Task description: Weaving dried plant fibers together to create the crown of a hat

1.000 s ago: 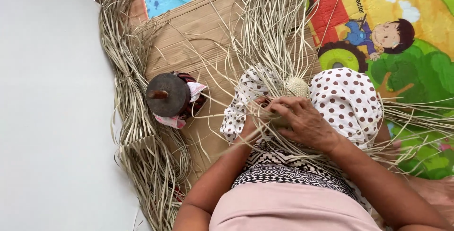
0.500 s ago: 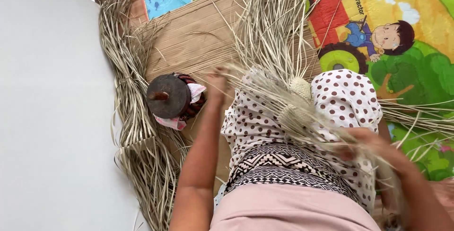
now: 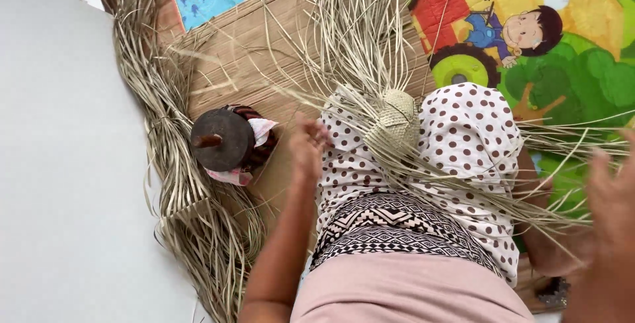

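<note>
The right hand point(image 3: 612, 197) is showing blurred at the near right edge, apparently drawing out long pale straw strands point(image 3: 542, 214), though its grip cannot be told through the blur. The left hand point(image 3: 306, 146) is hovering with its grip loosely open and holding nothing, beside the small round woven straw piece point(image 3: 395, 123), which is lying on the brown-dotted white cloth point(image 3: 463, 138) over the knees. Farther left, a dark round wooden-topped object point(image 3: 221, 140) is sitting on the brown woven mat point(image 3: 245, 52), with the colourful cartoon play mat point(image 3: 562, 25) lying beyond.
</note>
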